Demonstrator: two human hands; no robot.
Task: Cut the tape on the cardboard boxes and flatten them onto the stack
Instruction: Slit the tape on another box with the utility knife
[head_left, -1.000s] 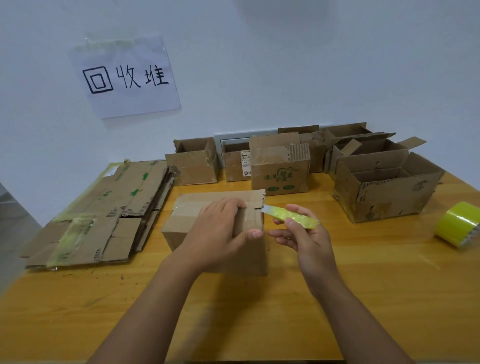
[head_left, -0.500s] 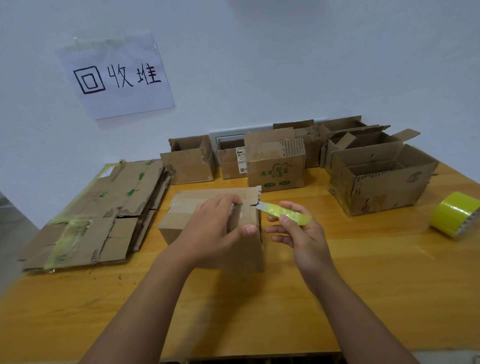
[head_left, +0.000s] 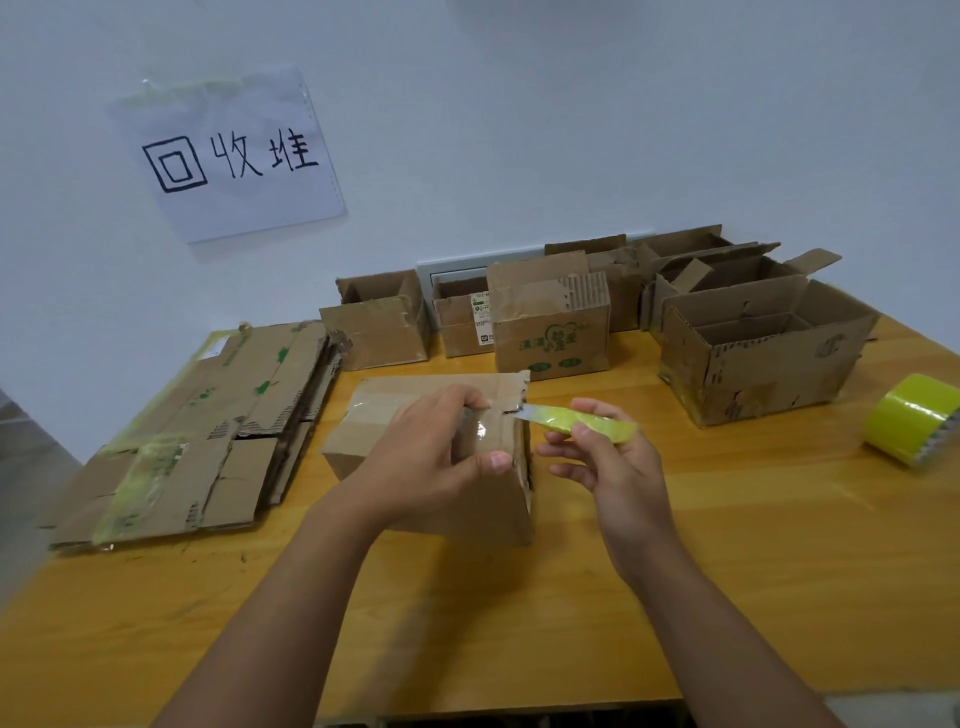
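A taped cardboard box (head_left: 387, 410) stands in the middle of the wooden table (head_left: 727, 571). My left hand (head_left: 431, 457) grips its top right corner, thumb on the near side. My right hand (head_left: 608, 462) holds a yellow-green utility knife (head_left: 582, 418), whose blade tip touches the clear tape at the box's top right edge. To the left lies the stack of flattened cardboard (head_left: 208, 431) with strips of green tape on it.
Several open cardboard boxes (head_left: 550, 332) line the back of the table along the wall, the largest (head_left: 769, 358) at the right. A roll of yellow-green tape (head_left: 914, 418) lies at the right edge. A paper sign (head_left: 228, 156) hangs on the wall.
The knife has moved left: its blade was apart from the box a second ago and now meets the tape seam at the top right edge. My left hand keeps its hold.
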